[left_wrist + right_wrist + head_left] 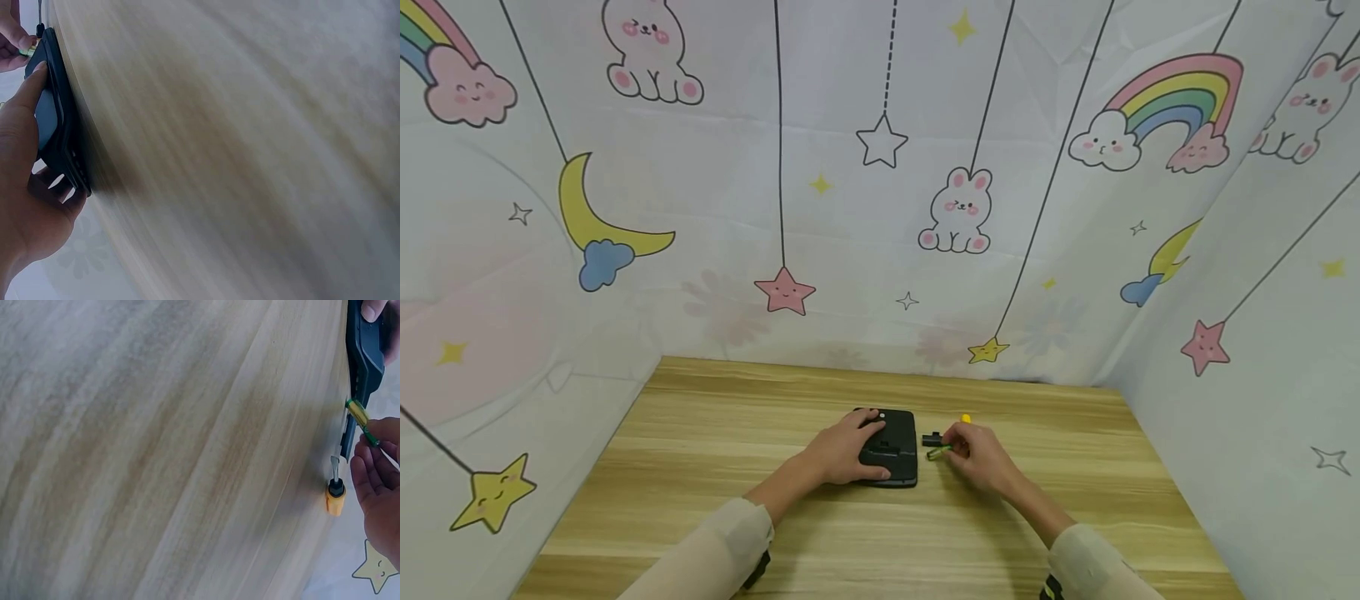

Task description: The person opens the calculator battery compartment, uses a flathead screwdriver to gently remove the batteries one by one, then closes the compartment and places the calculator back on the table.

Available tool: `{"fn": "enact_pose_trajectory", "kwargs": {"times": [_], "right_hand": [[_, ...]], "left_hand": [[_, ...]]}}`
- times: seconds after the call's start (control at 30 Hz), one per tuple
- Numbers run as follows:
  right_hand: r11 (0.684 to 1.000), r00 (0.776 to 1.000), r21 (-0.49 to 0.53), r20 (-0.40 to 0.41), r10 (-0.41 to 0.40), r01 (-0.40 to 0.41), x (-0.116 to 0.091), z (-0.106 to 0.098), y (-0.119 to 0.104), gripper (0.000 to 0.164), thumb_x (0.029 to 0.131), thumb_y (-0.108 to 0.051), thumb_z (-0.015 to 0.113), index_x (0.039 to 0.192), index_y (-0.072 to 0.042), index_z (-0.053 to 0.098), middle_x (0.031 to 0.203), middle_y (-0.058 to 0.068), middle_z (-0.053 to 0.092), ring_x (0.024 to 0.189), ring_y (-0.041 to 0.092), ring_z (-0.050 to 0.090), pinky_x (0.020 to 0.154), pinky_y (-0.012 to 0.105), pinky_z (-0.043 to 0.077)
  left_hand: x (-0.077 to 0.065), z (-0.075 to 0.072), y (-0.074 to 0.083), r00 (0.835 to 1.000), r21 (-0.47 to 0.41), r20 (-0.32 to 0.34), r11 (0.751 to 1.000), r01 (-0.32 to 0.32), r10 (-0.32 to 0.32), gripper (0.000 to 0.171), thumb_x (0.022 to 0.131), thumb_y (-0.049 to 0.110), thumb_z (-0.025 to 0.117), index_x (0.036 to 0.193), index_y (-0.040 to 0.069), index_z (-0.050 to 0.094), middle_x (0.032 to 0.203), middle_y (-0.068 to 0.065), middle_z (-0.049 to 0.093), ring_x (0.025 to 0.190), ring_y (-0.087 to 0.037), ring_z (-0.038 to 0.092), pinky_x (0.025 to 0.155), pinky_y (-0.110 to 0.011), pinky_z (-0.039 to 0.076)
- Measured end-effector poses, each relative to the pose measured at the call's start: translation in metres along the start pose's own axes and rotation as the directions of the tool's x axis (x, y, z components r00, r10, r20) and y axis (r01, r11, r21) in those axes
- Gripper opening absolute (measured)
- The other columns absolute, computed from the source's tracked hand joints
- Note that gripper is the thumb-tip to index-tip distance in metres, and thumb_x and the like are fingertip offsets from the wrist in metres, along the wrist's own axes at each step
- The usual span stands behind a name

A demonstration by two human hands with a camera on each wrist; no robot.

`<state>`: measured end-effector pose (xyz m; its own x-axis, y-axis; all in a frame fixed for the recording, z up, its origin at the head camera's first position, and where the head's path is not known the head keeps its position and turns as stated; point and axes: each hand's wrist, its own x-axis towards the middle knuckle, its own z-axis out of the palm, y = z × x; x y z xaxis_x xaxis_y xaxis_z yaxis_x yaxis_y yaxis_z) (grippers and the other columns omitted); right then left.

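Observation:
A flat black device (901, 427) lies on the wooden table, with a small recess in the upper surface. My left hand (842, 450) holds it from the left, thumb on the near part and fingers over the far edge. To its right, my right hand (981, 456) pinches a small green and gold battery (358, 413) between thumb and fingers. The battery is tilted, one end pointing toward the device. Just beyond that hand sits a small black plastic piece (931, 440), partly covered by the fingers in the right wrist view.
A screwdriver (335, 499) with a yellow handle and metal tip lies past the right hand, mostly hidden in the head view. The wood-grain table (760, 417) meets a printed cloth backdrop (850, 208) at its back and sides.

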<state>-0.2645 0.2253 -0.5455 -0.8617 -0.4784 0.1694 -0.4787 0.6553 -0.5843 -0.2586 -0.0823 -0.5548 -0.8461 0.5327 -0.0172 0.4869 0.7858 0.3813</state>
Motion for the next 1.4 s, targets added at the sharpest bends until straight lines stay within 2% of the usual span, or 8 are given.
{"fn": "enact_pose_trajectory", "kwargs": {"times": [0.23, 0.5, 1.1, 1.4], "right_hand": [[1.0, 1.0, 0.016, 0.018, 0.008, -0.008, -0.001, 0.001, 0.003, 0.012, 0.095, -0.003, 0.079, 0.101, -0.01, 0.072, 0.091, -0.006, 0.066, 0.08, 0.005, 0.061, 0.071, 0.027, 0.056], [0.999, 0.998, -0.024, 0.05, -0.036, 0.037, -0.002, 0.002, 0.005, 0.012, 0.094, -0.003, 0.08, 0.101, -0.008, 0.072, 0.093, -0.004, 0.067, 0.081, 0.006, 0.06, 0.071, 0.027, 0.054], [0.989, 0.993, -0.098, 0.049, -0.11, 0.115, -0.002, 0.007, 0.01, 0.012, 0.09, 0.001, 0.081, 0.099, -0.006, 0.075, 0.092, -0.001, 0.065, 0.08, 0.011, 0.058, 0.071, 0.029, 0.052], [0.989, 0.994, -0.12, 0.068, -0.084, 0.091, -0.001, 0.01, 0.008, 0.012, 0.092, 0.001, 0.08, 0.1, -0.006, 0.075, 0.097, -0.002, 0.066, 0.085, 0.011, 0.061, 0.076, 0.031, 0.055]], "left_hand": [[0.0, 0.0, 0.0, 1.0, 0.001, 0.001, 1.0, 0.002, -0.002, 0.092, 0.093, 0.069, 0.07, 0.163, 0.015, 0.045, 0.17, -0.011, 0.033, 0.154, -0.033, 0.036, 0.112, -0.051, 0.047], [0.0, 0.0, 0.0, 1.0, -0.005, -0.004, 1.0, 0.005, -0.005, 0.092, 0.093, 0.069, 0.071, 0.162, 0.015, 0.046, 0.17, -0.01, 0.033, 0.154, -0.033, 0.036, 0.11, -0.052, 0.048], [-0.001, 0.0, 0.002, 1.0, -0.004, -0.008, 1.0, 0.003, -0.003, 0.091, 0.093, 0.068, 0.071, 0.162, 0.014, 0.046, 0.169, -0.01, 0.034, 0.155, -0.033, 0.035, 0.111, -0.052, 0.047], [-0.001, 0.0, 0.002, 1.0, -0.01, -0.005, 1.0, 0.002, -0.002, 0.091, 0.093, 0.067, 0.072, 0.162, 0.014, 0.046, 0.17, -0.01, 0.033, 0.155, -0.033, 0.034, 0.112, -0.053, 0.046]]}}
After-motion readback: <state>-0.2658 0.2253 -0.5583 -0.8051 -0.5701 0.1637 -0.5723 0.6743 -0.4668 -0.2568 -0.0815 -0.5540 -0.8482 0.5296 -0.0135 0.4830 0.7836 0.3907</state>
